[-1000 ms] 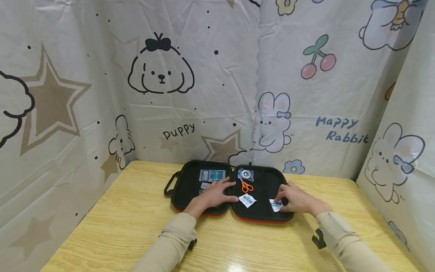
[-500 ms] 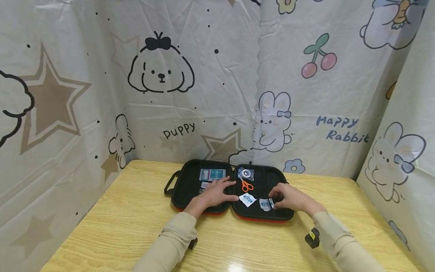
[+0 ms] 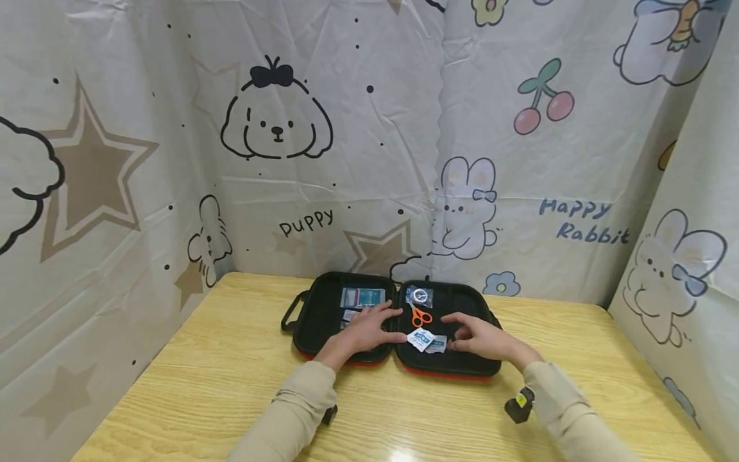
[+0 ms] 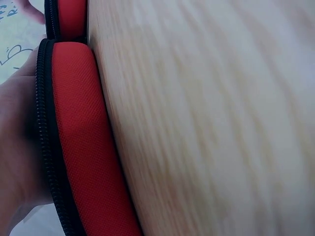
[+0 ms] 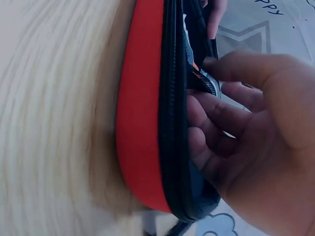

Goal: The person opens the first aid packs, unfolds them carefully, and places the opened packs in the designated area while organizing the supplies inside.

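An unzipped black case (image 3: 479, 364) with a red outer shell (image 5: 140, 98) lies flat on the table. My left hand (image 3: 365, 332) rests with spread fingers over its left half, thumb tip beside a white sachet (image 3: 421, 339). A second sachet (image 3: 438, 344) lies partly under the first one, in the right half. My right hand (image 3: 484, 339) hovers there, index finger stretched out and thumb tip at the second sachet's right edge. Orange-handled scissors (image 3: 421, 317) lie just above the sachets. In the left wrist view, the case's red side (image 4: 81, 128) hides most of my left hand.
A clear-wrapped round item (image 3: 419, 296) sits above the scissors. Flat teal packets (image 3: 364, 297) fill part of the left half, and a small packet beneath is partly covered by my left hand. A carry handle (image 3: 292, 312) sticks out left. A printed curtain (image 3: 358, 128) stands behind the table.
My right hand has moved left, carrying the second sachet from the case's right side to beside the first one. Its index finger has lifted off. The left hand has stayed put.
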{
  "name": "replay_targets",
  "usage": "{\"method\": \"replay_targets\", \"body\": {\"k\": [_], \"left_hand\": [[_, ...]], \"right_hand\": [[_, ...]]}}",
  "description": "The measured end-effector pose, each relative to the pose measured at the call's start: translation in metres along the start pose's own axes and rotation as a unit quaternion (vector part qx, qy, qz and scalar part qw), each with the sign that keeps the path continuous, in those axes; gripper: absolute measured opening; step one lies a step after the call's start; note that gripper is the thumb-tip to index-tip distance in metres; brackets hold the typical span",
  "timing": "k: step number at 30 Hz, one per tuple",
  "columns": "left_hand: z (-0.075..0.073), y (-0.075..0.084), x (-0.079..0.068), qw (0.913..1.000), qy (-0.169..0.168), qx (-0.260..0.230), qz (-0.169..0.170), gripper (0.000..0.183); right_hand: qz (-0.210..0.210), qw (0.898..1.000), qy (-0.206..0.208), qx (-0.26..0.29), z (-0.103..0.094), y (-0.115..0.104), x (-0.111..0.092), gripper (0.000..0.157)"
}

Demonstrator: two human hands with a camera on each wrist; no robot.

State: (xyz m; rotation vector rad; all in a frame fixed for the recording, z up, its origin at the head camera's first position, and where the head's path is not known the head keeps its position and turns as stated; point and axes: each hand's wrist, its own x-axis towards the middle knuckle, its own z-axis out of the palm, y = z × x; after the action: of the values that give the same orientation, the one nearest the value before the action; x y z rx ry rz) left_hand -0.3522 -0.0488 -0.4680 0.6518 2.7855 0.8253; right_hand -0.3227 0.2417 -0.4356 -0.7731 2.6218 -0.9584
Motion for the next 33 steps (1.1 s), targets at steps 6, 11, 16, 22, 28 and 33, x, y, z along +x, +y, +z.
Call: {"method": "replay_targets", "body": {"k": [6, 11, 16, 22, 28, 33], "left_hand": [[0.000, -0.001, 0.000, 1.0000, 0.003, 0.005, 0.001, 0.071], [0.000, -0.001, 0.000, 1.0000, 0.001, 0.006, 0.008, 0.071], [0.001, -0.001, 0.000, 0.9999, 0.002, 0.010, 0.009, 0.071], [0.002, -0.002, 0.001, 0.9999, 0.004, 0.011, 0.005, 0.071], [0.003, -0.003, 0.002, 1.0000, 0.003, 0.005, -0.001, 0.071], [0.003, -0.002, 0.002, 1.0000, 0.000, 0.002, -0.006, 0.072]], "right_hand": [[0.011, 0.999, -0.010, 0.049, 0.002, 0.003, 0.001, 0.060], [0.025, 0.999, 0.031, -0.032, -0.003, 0.002, -0.002, 0.050], [0.027, 0.995, 0.063, -0.068, -0.010, 0.000, -0.001, 0.039], [0.022, 0.994, 0.074, -0.080, -0.009, -0.001, 0.004, 0.037], [0.004, 0.993, 0.075, -0.093, -0.005, -0.004, 0.015, 0.037], [-0.007, 0.992, 0.068, -0.102, -0.005, -0.008, 0.026, 0.037]]}}
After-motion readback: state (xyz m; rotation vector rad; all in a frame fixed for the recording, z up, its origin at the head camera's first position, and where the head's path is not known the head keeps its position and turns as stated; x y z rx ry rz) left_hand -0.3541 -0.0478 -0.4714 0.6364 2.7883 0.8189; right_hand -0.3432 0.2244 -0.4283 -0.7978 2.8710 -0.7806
